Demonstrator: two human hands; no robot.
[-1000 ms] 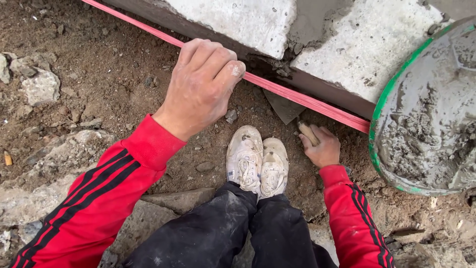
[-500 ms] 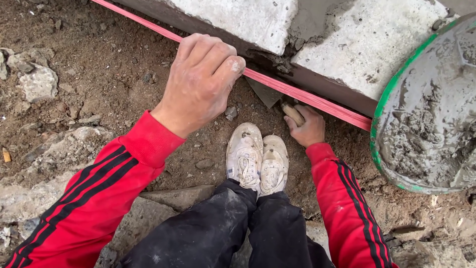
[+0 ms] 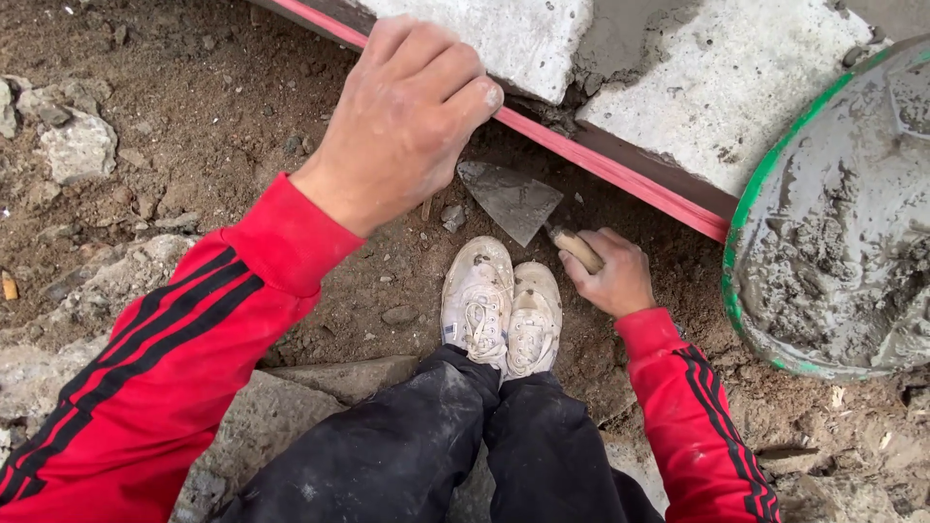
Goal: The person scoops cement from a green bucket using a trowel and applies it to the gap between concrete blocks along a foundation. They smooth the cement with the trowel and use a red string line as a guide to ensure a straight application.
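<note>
Left hand (image 3: 402,121): fingers curled loosely, nothing in its grip, fingertips resting at the edge of the grey concrete block (image 3: 504,34) and the red strip (image 3: 620,174) beneath it. White shoes (image 3: 504,310) stand together on the dirt ground (image 3: 194,116), centre. Right hand (image 3: 605,276): grip clenched around the wooden handle of a trowel (image 3: 513,199); the blade lies low over the soil, pointing left, just near of the red strip. Far right, a green-rimmed tub (image 3: 741,223) holds wet grey mortar (image 3: 843,261).

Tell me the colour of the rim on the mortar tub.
Green: the mortar tub has a bright green rim, seen best in the head view, at the right edge.
</note>
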